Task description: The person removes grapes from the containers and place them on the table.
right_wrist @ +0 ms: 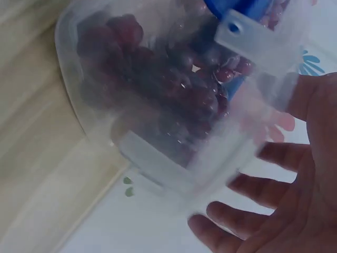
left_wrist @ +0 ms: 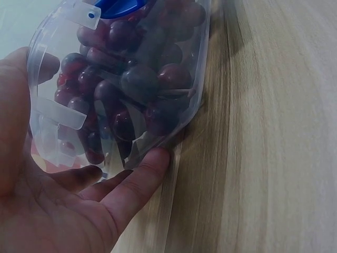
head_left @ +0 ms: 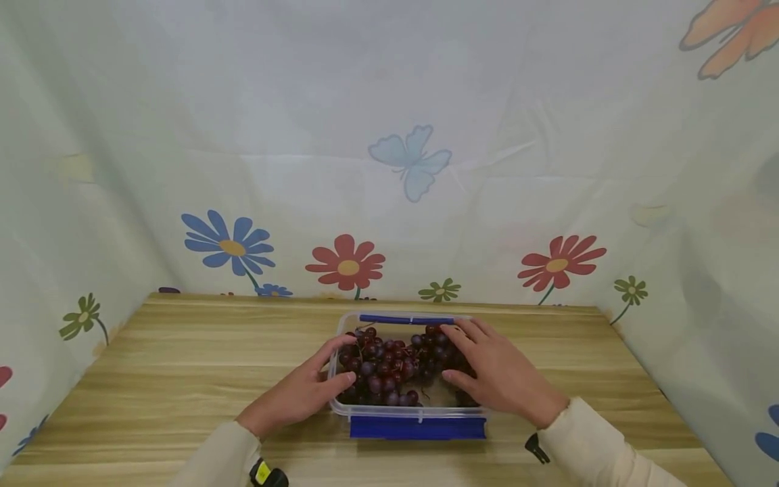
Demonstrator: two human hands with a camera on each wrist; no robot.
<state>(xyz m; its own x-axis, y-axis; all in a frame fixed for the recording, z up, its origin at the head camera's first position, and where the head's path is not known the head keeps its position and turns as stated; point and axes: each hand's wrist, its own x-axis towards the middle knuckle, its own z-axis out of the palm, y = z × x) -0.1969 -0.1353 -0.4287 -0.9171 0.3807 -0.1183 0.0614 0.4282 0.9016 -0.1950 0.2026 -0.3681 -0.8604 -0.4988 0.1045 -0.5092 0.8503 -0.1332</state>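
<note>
A clear plastic food container (head_left: 420,410) with blue side latches stands on the table, open at the top. Dark red grapes (head_left: 386,368) on stems fill its left and far right parts; some bare bottom shows between. My left hand (head_left: 298,396) holds the container's left side, its thumb over the rim and its fingers against the outer wall in the left wrist view. Over the right rim is my right hand (head_left: 502,372), fingers spread and reaching above the grapes. In the right wrist view, several right fingers (right_wrist: 263,190) stand loosely beside the wall, which is blurred.
The wood-grain table (head_left: 201,365) runs back to a pale cloth backdrop (head_left: 274,169) printed with flowers and butterflies. Cloth also hangs at both sides. The near blue latch (head_left: 418,427) sticks out from the container's front.
</note>
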